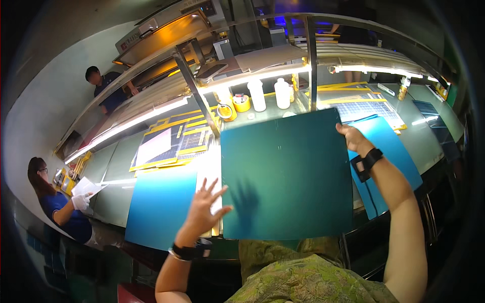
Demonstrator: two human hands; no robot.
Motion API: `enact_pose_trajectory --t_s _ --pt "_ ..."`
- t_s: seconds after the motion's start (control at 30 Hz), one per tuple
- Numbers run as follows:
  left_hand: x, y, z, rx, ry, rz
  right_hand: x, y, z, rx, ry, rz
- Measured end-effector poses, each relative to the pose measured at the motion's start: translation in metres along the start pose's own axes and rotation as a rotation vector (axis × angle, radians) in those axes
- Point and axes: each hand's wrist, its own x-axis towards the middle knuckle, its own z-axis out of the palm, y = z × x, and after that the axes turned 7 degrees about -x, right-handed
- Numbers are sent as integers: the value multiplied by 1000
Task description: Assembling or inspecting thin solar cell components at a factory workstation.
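Leftmost, a blue sheet (161, 209) lies flat on the near side of the bench (113, 194), with yellow-edged panels (194, 140) piled beyond it on the far side. Next to it, the left hand (202, 209) is open, its fingers spread before the left edge of the green sheet (288, 174); a dark hand shape shows on the face, and I cannot tell whether any fingertip touches it.

The green sheet fills the middle, at the near edge of the bench, in front of the white bottles (256, 96). Its edges look straight and its face unbuckled, so I judge it thin but stiff, fairly light for its breadth, and apt to swing if held at one corner. The smooth face probably slides easily and marks readily; opposite edges seem the safest hold, with palms kept off the surface.

At its far right corner, the right hand (356, 139) is closed on the edge, gripping the sheet; the fingers behind are hidden. Farther right, a second blue sheet (391, 161) lies on the bench.
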Motion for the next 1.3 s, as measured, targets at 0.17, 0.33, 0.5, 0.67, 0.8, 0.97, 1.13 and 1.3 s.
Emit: enact_pose_trajectory --t_s 0.17,0.33,0.5,0.67,0.8,0.97,1.13,1.3 --pt "-41 -39 123 121 -218 -162 -6 58 -83 -869 338 -144" --pt "-50 -24 139 222 -138 -239 -136 53 -205 -1117 992 -534" --pt "-38 -22 140 384 -205 -250 -290 149 -286 -402 1390 203" --pt "32 15 113 395 -528 -195 -284 178 -221 157 840 87" --pt "89 77 99 189 -529 72 -285 161 -195 -4 946 -25" --pt "122 135 117 -230 -547 212 -297 89 -113 466 927 -257" --pt "142 173 133 -572 -526 205 -315 26 -104 324 846 -233" --pt "150 185 137 -1396 -629 22 -347 -3 -92 -454 1058 -477"
